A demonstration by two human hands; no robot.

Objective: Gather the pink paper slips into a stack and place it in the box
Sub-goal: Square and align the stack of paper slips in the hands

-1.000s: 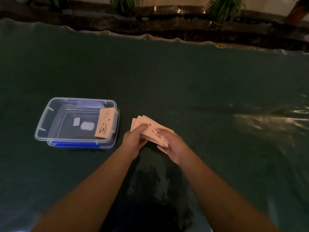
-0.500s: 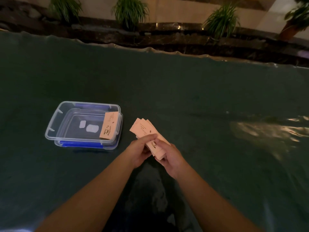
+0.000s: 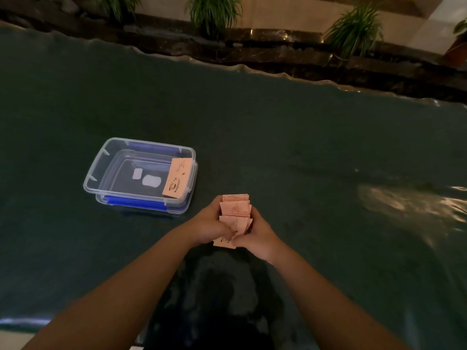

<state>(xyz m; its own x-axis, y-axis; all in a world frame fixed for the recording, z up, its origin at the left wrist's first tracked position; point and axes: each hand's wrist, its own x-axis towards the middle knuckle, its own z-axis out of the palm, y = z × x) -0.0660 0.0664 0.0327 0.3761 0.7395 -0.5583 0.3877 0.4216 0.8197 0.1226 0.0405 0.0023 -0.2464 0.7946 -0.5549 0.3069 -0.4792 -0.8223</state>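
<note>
Squaring pink slips (image 3: 236,210) – both hands

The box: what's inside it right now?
One pink slip leans against the clear box's right wall; two pale patches show on its floor. Anything beneath that slip is hidden.

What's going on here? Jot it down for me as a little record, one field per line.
Setting: dark green table, plants behind
Left hand: grips pink slips on their left side
Right hand: grips the same slips on their right
Slips: bunched, staggered, edges not yet flush
Box: clear plastic, open, left of the hands
In box: one pink slip leaning on the right wall
Stage: stack not yet in box
</note>
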